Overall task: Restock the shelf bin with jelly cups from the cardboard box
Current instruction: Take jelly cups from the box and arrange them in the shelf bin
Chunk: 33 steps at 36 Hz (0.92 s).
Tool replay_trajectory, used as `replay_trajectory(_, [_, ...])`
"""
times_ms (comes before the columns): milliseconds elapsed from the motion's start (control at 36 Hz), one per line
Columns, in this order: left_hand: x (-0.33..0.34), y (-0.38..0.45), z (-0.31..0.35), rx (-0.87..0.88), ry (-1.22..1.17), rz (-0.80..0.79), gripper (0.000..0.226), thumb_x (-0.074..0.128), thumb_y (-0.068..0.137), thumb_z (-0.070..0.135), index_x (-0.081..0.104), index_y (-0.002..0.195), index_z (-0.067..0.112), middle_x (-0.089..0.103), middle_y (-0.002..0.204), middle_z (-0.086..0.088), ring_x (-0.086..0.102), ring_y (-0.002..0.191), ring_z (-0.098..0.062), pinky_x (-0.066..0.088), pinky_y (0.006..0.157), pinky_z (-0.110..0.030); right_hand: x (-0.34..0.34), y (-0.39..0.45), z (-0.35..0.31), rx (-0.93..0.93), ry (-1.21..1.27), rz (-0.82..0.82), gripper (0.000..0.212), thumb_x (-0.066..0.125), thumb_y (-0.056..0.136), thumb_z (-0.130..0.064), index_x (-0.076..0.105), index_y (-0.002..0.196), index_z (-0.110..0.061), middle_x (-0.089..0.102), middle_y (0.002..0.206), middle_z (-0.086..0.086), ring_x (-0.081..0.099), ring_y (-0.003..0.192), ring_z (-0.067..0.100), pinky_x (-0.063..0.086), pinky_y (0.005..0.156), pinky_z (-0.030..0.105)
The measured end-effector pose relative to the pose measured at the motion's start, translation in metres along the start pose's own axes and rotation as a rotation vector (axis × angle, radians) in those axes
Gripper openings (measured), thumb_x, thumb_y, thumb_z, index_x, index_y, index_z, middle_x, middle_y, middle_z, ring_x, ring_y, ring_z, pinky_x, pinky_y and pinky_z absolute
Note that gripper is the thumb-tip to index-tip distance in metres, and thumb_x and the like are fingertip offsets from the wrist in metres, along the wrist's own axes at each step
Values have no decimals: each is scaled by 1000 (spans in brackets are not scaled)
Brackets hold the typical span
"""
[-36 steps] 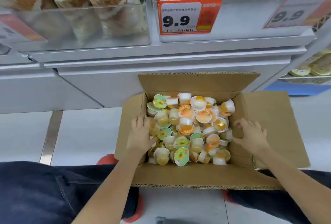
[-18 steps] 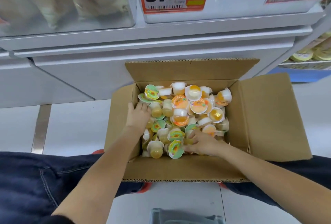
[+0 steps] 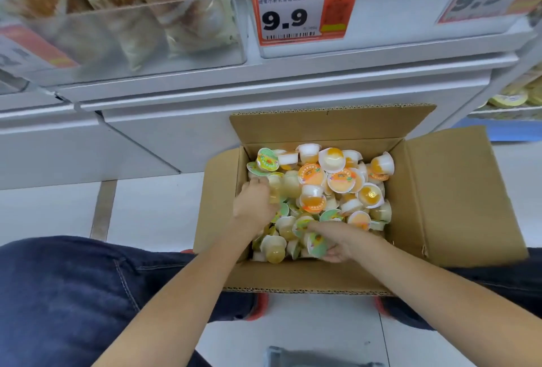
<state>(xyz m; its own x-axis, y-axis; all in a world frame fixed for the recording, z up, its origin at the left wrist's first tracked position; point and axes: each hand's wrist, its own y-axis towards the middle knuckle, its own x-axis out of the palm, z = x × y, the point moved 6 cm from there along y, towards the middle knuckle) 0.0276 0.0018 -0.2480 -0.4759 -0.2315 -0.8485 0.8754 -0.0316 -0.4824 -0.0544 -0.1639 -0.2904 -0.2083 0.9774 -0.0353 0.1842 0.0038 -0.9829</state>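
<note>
An open cardboard box [image 3: 337, 277] sits on the floor between my knees, filled with several small jelly cups [image 3: 341, 182] with orange or green lids. My left hand [image 3: 253, 205] is inside the box at its left wall, fingers curled down over cups there. My right hand [image 3: 340, 240] reaches into the near part of the pile, with a green-lidded cup [image 3: 318, 245] held between thumb and fingers. The clear shelf bin [image 3: 396, 0] behind the orange 9.9 price tag [image 3: 296, 12] stands above the box; its inside is not visible.
A neighbouring clear bin [image 3: 140, 29] at upper left holds bagged snacks. The white shelf base [image 3: 264, 94] juts out above the box's far flap. The box's right flap [image 3: 463, 190] lies spread open. My dark trouser legs [image 3: 73, 293] flank the box on the tiled floor.
My right hand came off the box's right flap and into the cups near the front. My left hand slid from the left wall deeper among the cups. The view tilted.
</note>
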Motion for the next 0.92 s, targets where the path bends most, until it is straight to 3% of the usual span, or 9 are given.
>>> replay_trajectory(56, [-15,-9,5,-102,-404,-77,34,69,82,38,52,100,14,55,98,0,55,86,-14,48,64,-24,-15,-21,-10,-19,158,-44,38,65,87,-32,50,117,-14,56,111,15,61,88,24,53,58,30])
replay_trajectory(111, [-24,-22,19,-155,-847,-247,26,71,83,34,57,89,13,60,90,1,59,79,-10,55,70,-26,-31,-45,-24,-95,268,-86,24,62,90,-28,53,108,-14,58,102,17,62,86,27,56,61,31])
replay_trajectory(194, [-48,-48,45,-183,-1385,-461,19,65,88,20,63,106,13,67,101,-5,65,87,-17,55,85,-32,-48,-88,-49,-237,347,-180,20,61,90,-25,54,105,-13,60,107,19,64,92,29,59,59,29])
replay_trajectory(333, [-93,-80,71,-246,-1835,-523,23,58,91,15,57,114,10,57,104,-24,61,89,-36,58,62,-43,-64,-173,-85,-527,452,-359,14,61,86,-15,55,98,-13,59,118,20,64,105,32,57,79,34])
replay_trajectory(472, [-131,-99,86,-199,-1963,-534,31,59,89,21,58,113,0,60,104,-25,61,93,-37,59,62,-43,-75,-234,-119,-1039,249,-54,30,69,85,-21,52,108,-16,68,114,9,69,98,23,53,91,36])
replay_trajectory(556, [-150,-98,94,-111,-1984,-561,37,62,79,20,59,111,1,63,103,-22,60,98,-34,60,65,-39,-67,-260,-137,-1263,67,55,36,75,80,-23,50,106,-21,68,107,0,62,98,15,49,84,31])
replay_trajectory(694, [-166,-92,106,11,-1890,-541,38,51,85,37,59,110,9,65,95,-17,63,79,-30,58,67,-37,-54,-261,-147,-1366,-30,-85,46,73,79,-3,49,115,-19,64,108,-4,63,98,4,51,81,20])
replay_trajectory(833, [-162,-91,111,150,-1909,-581,52,49,86,39,57,121,2,61,122,-22,60,110,-36,50,90,-53,-50,-251,-144,-1402,-198,-127,47,73,81,-4,57,120,-22,65,109,-10,63,106,9,51,90,25])
replay_trajectory(917, [-172,-87,120,283,-1934,-621,58,75,77,18,53,123,-10,56,126,-27,57,116,-37,48,95,-50,-60,-257,-151,-1433,-146,-105,47,72,77,-15,57,120,-24,67,109,-9,64,105,10,50,88,20])
